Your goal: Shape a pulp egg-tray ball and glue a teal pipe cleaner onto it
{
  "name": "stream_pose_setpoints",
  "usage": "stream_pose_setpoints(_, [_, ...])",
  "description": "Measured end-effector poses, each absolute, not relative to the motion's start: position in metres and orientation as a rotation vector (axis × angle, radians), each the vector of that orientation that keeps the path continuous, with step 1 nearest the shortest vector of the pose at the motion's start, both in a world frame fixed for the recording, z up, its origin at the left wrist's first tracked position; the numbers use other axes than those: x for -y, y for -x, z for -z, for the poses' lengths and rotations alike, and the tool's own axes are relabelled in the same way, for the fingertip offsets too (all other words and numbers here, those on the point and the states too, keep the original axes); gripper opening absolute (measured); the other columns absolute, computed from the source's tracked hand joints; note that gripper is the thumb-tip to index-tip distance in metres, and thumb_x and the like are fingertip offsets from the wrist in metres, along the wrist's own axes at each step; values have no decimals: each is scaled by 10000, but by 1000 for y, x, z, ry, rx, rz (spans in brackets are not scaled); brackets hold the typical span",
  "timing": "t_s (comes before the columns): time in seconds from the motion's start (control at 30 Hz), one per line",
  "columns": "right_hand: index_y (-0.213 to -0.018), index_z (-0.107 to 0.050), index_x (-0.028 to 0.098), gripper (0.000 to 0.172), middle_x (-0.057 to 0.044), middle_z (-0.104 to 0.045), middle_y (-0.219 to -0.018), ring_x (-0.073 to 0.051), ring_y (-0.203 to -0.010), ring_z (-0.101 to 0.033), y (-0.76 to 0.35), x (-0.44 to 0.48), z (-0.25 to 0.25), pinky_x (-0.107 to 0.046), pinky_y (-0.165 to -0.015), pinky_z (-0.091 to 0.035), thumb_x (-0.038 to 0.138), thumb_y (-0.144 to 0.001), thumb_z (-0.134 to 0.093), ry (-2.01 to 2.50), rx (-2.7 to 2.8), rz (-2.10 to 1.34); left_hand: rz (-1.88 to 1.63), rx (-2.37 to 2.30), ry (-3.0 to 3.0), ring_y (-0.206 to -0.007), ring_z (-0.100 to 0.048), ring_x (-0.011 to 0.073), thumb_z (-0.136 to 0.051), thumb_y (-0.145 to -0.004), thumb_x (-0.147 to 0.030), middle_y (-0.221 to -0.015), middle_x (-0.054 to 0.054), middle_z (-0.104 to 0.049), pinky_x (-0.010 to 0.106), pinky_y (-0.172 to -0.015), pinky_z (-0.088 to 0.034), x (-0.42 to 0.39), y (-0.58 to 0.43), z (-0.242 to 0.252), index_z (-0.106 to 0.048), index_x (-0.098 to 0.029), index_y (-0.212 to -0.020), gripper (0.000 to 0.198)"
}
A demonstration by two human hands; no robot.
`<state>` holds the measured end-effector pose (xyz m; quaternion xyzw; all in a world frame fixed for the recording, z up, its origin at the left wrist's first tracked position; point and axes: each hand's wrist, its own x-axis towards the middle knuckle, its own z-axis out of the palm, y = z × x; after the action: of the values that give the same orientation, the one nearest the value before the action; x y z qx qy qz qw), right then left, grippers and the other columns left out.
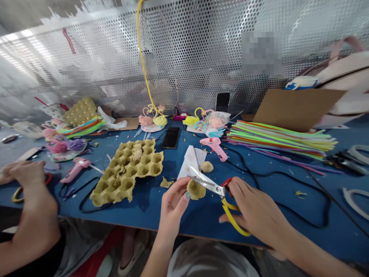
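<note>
Between the thumb and fingers of my left hand [173,206] is a small cup cut from an egg carton [197,191], its hollow facing up. My right hand [252,206] grips a pair of scissors [211,185] by its red and yellow handles. The parted blades lie across the cup's upper rim; whether they touch it I cannot tell. Just beyond the blades is another rounded carton piece [206,166], beside a white sheet of paper [188,161]. Left of my hands lies the larger egg carton [129,169], with torn edges and scraps on it.
A pink glue gun [215,148] and black cable [291,175] lie ahead. Pipe cleaners [276,139] are heaped right, near brown cardboard [294,109]. A phone [171,137] and pipe-cleaner swans [152,120] sit toward the mesh wall. Another person's arm [36,204] rests at left.
</note>
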<state>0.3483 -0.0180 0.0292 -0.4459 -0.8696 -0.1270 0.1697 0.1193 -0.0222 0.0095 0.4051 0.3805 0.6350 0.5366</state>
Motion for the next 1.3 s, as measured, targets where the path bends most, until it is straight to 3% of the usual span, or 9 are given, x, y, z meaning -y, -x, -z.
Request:
stream_pose_setpoints(0.47, [-928,-531,167,597,-77,-595,-839,-219,-731,-650,-355,14,-32,-318,-543,-456,623,-1035,-161,1222,2499,556,-1502,-913,-897,-1116,-714,304,-787,-814,-442,-1170,132,-772,379,-1011,-552,21,-117,-11,-813,-178,-1064,365])
stream_pose_setpoints(0.73, [-889,-515,178,528,-53,-589,-767,-188,-665,-637,-359,13,-28,-306,-488,-387,505,-1078,-147,1173,2506,644,-1430,-837,-809,-1022,-748,301,-776,-816,-460,-1084,149,-793,330,-868,-602,21,-119,-18,-816,-154,-1049,387])
stream_pose_setpoints(0.83, [-893,-495,196,478,-34,-584,-768,-178,-652,-638,-363,11,-30,-296,-484,-397,566,-1061,-243,1182,2505,485,-1421,-826,-811,-1012,-746,292,-747,-845,-456,-1081,152,-790,332,-876,-595,21,-121,-18,-814,-150,-1049,374])
stream_pose_setpoints(0.93, [-919,-497,198,505,-60,-600,-830,-199,-696,-639,-369,9,-37,-296,-509,-442,671,-1001,-342,1213,2482,405,-1425,-855,-836,-1005,-732,266,-726,-862,-460,-1098,137,-777,300,-848,-583,20,-121,-17,-797,-157,-1068,373])
stream_pose_setpoints(1.03, [-965,-523,173,576,-197,-621,-1104,-311,-964,-648,-372,5,-43,-355,-626,-520,738,-936,-412,1243,2452,528,-1428,-858,-907,-957,-708,235,-726,-858,-473,-1061,110,-760,268,-802,-559,19,-120,-16,-766,-166,-1097,391])
stream_pose_setpoints(1.1, [-971,-536,166,479,-225,-591,-1224,-338,-1073,-619,-372,3,-43,-371,-690,-534,638,-963,-459,1239,2458,568,-1429,-868,-960,-926,-688,218,-724,-862,-471,-1029,98,-745,264,-800,-542,19,-120,-15,-747,-168,-1090,379])
stream_pose_setpoints(1.2, [-981,-562,169,179,-141,-622,-1080,-271,-958,-637,-368,1,-36,-343,-691,-514,328,-995,-480,1251,2481,558,-1443,-893,-1007,-927,-665,212,-714,-876,-466,-1025,93,-725,262,-805,-525,18,-122,-14,-728,-172,-1085,361])
stream_pose_setpoints(1.3, [-978,-577,188,87,-91,-602,-995,-242,-887,-638,-365,0,-29,-325,-677,-492,211,-966,-494,1286,2476,503,-1463,-914,-1001,-958,-655,212,-707,-887,-459,-1035,92,-712,258,-820,-517,18,-123,-13,-725,-177,-1085,345])
